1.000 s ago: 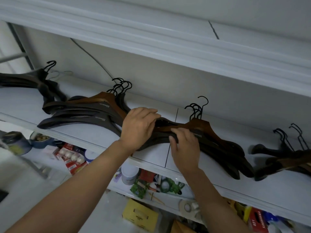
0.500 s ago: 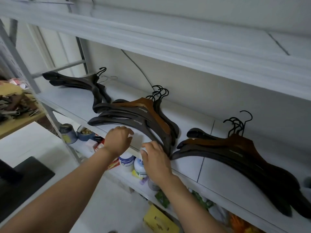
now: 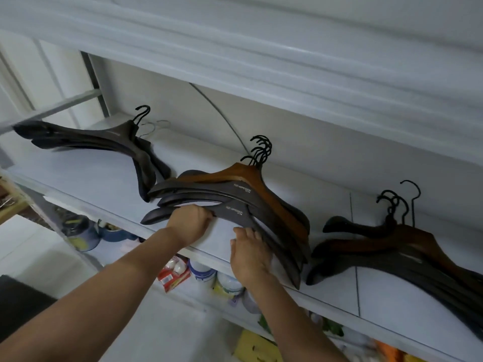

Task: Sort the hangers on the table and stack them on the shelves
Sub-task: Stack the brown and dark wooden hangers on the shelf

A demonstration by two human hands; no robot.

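Dark middle hangers (image 3: 235, 211), left hand (image 3: 190, 220) fingers gripping, right hand (image 3: 248, 254) touching, another stack (image 3: 379, 246) beside.

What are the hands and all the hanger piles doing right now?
Left hand, grips the front hanger's left arm.
Right hand, fingertips on the middle pile's right side.
Front hanger, held, at the front of the middle pile.
Middle pile, lying on the shelf, hooks toward the wall.
Left pile, lying on the shelf, untouched.
Right pile, lying on the shelf, untouched.
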